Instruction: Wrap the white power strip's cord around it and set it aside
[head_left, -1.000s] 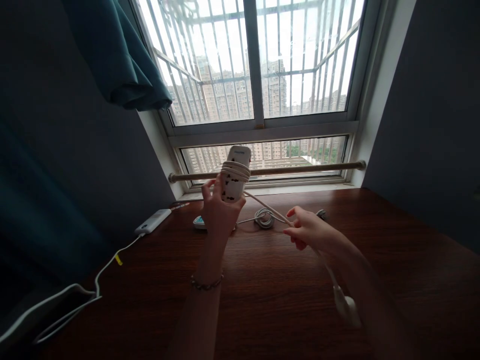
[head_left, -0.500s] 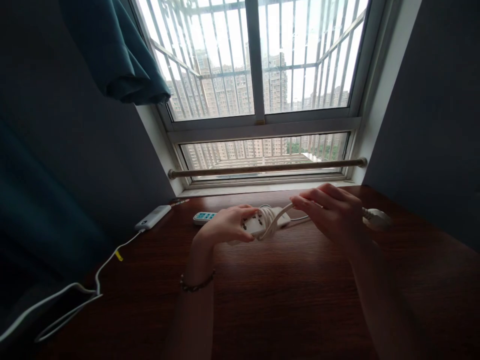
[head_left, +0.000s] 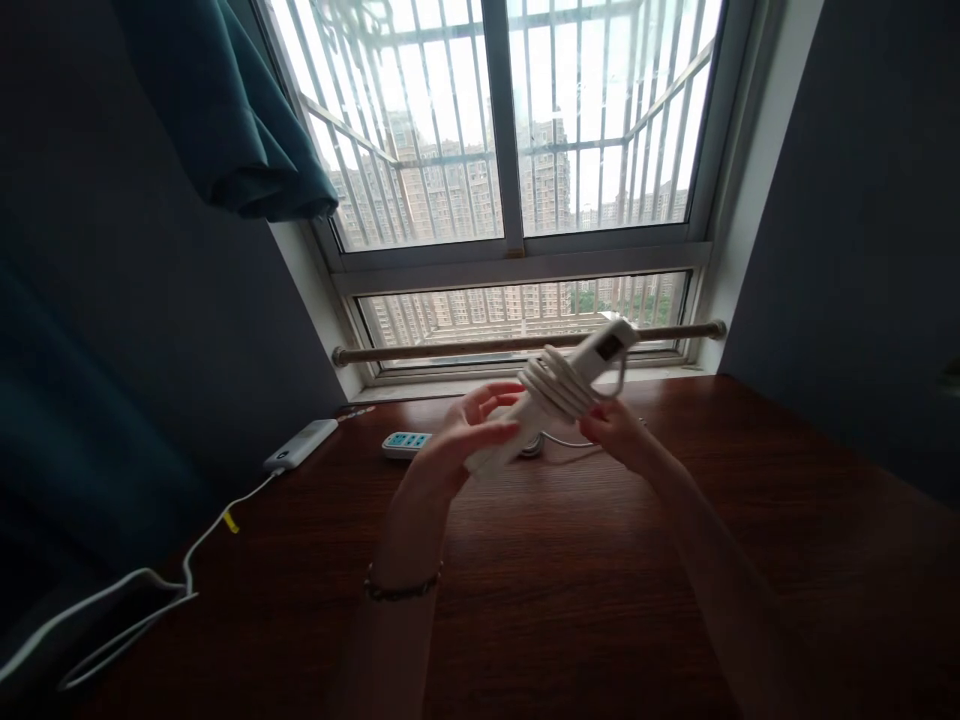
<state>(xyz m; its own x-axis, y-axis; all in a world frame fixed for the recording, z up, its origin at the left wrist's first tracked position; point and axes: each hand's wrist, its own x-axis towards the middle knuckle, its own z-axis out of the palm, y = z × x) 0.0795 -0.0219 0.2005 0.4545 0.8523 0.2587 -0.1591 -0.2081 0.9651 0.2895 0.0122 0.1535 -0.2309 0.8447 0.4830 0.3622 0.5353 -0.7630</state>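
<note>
A white power strip (head_left: 611, 345) is held up at a slant over the table, its far right end raised. Several turns of its white cord (head_left: 559, 385) wrap round its middle. My left hand (head_left: 469, 435) is closed on the strip's lower left end, thumb on the near side and fingers behind. My right hand (head_left: 619, 430) is closed at the cord just below the wound turns, and a loop of cord hangs from the strip's raised end beside it. The fingertips of the right hand are partly hidden by the cord and slightly blurred.
On the dark wooden table (head_left: 495, 570) a white remote control (head_left: 405, 444) lies behind my left hand. A white device (head_left: 301, 444) with a cable (head_left: 225, 510) lies at the left. A thin white cable (head_left: 574, 442) runs behind the strip. A rail (head_left: 465, 348) crosses the window.
The power strip has been lifted and turned, its right end now up and its dark switch in view. My right hand has moved left and in, from the stretched cord to the wound turns.
</note>
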